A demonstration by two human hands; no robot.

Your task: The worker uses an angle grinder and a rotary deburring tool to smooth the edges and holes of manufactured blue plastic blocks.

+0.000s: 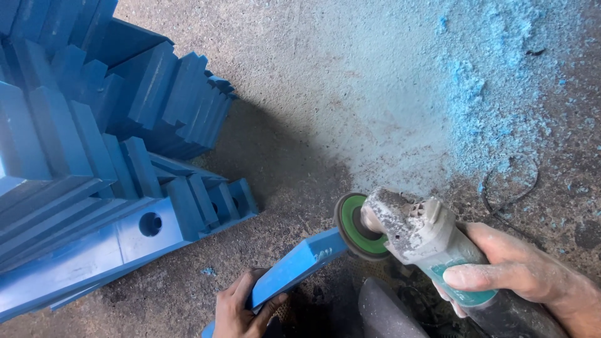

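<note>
Dusty concrete floor [300, 94], blue bars stacked left [94, 156]; left hand [241, 310] grips a blue bar [294, 266], right hand [513, 269] clasps the angle grinder [413, 235]; best keep the disc [350, 222] light and steady on the bar's end.

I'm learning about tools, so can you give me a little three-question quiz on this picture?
1. True or false: the right hand holds the angle grinder.
2. What colour is the bar in the left hand?
3. Where does the blue dust lie? A) on the concrete floor B) in a bucket C) on a table

Key: 1 true; 2 blue; 3 A.
</note>
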